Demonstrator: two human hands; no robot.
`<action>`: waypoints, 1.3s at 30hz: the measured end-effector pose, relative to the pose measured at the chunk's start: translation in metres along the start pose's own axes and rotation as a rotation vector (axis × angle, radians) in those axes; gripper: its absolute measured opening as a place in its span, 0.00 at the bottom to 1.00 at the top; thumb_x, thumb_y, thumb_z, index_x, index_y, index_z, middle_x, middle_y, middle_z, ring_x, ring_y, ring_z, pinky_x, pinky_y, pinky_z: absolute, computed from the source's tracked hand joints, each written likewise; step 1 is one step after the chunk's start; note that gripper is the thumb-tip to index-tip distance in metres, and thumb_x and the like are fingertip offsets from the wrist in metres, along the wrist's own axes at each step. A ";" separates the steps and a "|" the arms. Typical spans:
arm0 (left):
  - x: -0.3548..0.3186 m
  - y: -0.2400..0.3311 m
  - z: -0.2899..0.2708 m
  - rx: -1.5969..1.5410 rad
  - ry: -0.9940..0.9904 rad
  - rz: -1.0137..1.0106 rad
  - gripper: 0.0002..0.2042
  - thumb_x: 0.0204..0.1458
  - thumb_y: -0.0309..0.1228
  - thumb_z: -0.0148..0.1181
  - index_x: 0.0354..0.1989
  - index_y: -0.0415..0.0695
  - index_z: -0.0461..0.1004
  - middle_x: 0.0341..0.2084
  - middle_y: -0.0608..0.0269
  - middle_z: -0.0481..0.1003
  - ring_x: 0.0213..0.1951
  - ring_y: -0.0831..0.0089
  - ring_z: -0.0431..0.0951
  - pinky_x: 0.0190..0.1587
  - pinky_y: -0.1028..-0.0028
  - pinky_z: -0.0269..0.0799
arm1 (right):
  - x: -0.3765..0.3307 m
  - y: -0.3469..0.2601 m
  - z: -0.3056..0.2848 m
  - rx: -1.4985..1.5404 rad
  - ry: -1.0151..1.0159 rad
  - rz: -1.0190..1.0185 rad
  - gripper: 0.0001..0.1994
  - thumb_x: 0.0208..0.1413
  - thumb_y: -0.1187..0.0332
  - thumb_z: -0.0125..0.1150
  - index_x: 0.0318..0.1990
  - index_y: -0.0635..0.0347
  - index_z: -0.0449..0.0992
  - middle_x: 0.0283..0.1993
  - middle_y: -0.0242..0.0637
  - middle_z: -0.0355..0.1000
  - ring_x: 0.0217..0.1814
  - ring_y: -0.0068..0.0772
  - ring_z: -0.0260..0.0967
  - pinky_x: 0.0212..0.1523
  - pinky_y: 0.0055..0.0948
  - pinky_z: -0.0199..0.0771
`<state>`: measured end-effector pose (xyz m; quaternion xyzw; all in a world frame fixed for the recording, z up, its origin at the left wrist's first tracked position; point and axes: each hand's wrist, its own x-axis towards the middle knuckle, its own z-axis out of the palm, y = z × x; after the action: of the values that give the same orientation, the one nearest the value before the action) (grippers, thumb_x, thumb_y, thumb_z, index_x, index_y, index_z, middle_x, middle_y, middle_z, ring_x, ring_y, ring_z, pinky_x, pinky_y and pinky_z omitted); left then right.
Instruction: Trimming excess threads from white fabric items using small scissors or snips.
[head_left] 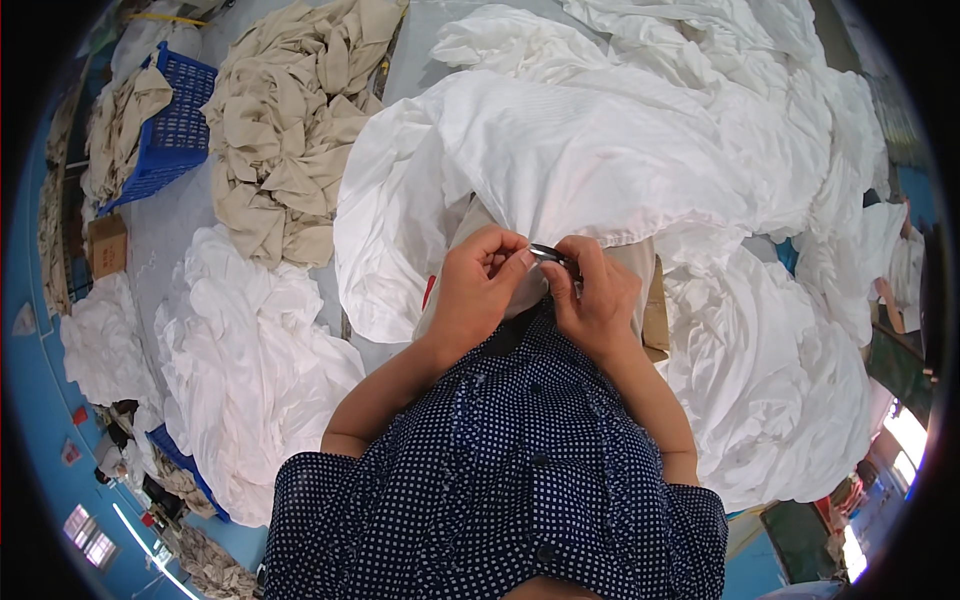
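Note:
A large white cloth (560,150) lies draped in front of me, and its folds draw together at my fingers. My left hand (480,285) is closed in a pinch at the cloth's near edge; whether a thread is also between its fingertips is too small to tell. In my right hand (598,290) is a pair of small thread snips (548,252), dark with a shiny metal blade. The blade end points left and meets the left fingertips. Both hands are close together over my lap, where beige cloth shows beneath.
Beige cloth (290,130) is heaped at the far left, beside a blue plastic basket (180,120). White cloth piles lie at the near left (250,370) and right (770,390). A cardboard box (107,245) stands at the left. Another person's arm (888,303) shows at the far right.

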<state>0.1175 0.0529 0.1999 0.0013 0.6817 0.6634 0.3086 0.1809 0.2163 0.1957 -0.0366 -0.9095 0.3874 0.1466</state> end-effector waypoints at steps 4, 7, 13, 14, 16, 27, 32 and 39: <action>0.000 0.002 -0.001 0.067 0.000 0.012 0.04 0.62 0.24 0.60 0.39 0.36 0.77 0.30 0.73 0.74 0.32 0.89 0.71 0.36 0.86 0.67 | 0.001 0.003 -0.003 0.103 -0.037 0.089 0.09 0.59 0.65 0.67 0.40 0.59 0.74 0.25 0.35 0.73 0.23 0.36 0.72 0.24 0.32 0.67; -0.001 0.006 -0.003 0.119 -0.019 0.041 0.03 0.61 0.23 0.60 0.39 0.35 0.76 0.31 0.72 0.72 0.33 0.88 0.69 0.37 0.85 0.65 | 0.004 0.005 -0.008 0.105 -0.080 0.073 0.10 0.59 0.64 0.66 0.40 0.58 0.74 0.26 0.35 0.74 0.24 0.36 0.72 0.25 0.32 0.68; 0.000 0.012 -0.008 0.227 -0.097 0.097 0.03 0.60 0.22 0.59 0.38 0.34 0.75 0.31 0.70 0.68 0.32 0.84 0.65 0.36 0.81 0.61 | 0.016 0.013 -0.021 0.120 -0.164 -0.017 0.10 0.58 0.63 0.67 0.39 0.58 0.74 0.26 0.36 0.75 0.24 0.37 0.73 0.26 0.33 0.69; 0.000 0.013 -0.008 0.247 -0.111 0.106 0.03 0.60 0.22 0.59 0.37 0.34 0.75 0.31 0.70 0.67 0.32 0.84 0.63 0.35 0.81 0.59 | 0.017 0.014 -0.023 0.131 -0.186 -0.028 0.10 0.58 0.64 0.67 0.39 0.58 0.74 0.25 0.36 0.75 0.24 0.37 0.73 0.26 0.33 0.69; 0.001 0.012 -0.009 0.239 -0.126 0.114 0.03 0.61 0.22 0.59 0.37 0.35 0.75 0.30 0.70 0.67 0.32 0.83 0.63 0.35 0.81 0.59 | 0.018 0.016 -0.025 0.143 -0.208 -0.039 0.10 0.58 0.64 0.67 0.38 0.58 0.73 0.25 0.36 0.74 0.23 0.37 0.73 0.26 0.33 0.69; 0.007 0.016 -0.008 0.242 -0.149 0.124 0.04 0.61 0.23 0.60 0.36 0.35 0.74 0.30 0.70 0.66 0.32 0.83 0.63 0.35 0.80 0.59 | 0.014 0.029 -0.030 0.695 -0.223 0.382 0.09 0.59 0.66 0.66 0.40 0.60 0.73 0.26 0.25 0.70 0.27 0.16 0.64 0.30 0.19 0.62; 0.005 0.023 -0.008 0.286 -0.114 0.093 0.04 0.58 0.23 0.61 0.35 0.36 0.73 0.31 0.69 0.67 0.32 0.80 0.65 0.36 0.79 0.61 | 0.019 0.017 -0.033 0.737 -0.344 0.438 0.19 0.52 0.67 0.74 0.50 0.60 0.75 0.27 0.20 0.64 0.29 0.10 0.57 0.31 0.15 0.56; 0.037 0.014 -0.004 0.830 0.146 0.817 0.22 0.44 0.21 0.61 0.52 0.43 0.73 0.55 0.52 0.69 0.60 0.51 0.67 0.63 0.57 0.58 | 0.005 0.026 -0.090 0.550 0.076 0.020 0.09 0.48 0.76 0.66 0.39 0.64 0.80 0.34 0.34 0.77 0.36 0.27 0.72 0.38 0.28 0.70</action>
<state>0.0802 0.0665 0.1970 0.3391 0.8481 0.4044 -0.0460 0.2016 0.2980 0.2377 -0.0192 -0.7636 0.6195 0.1813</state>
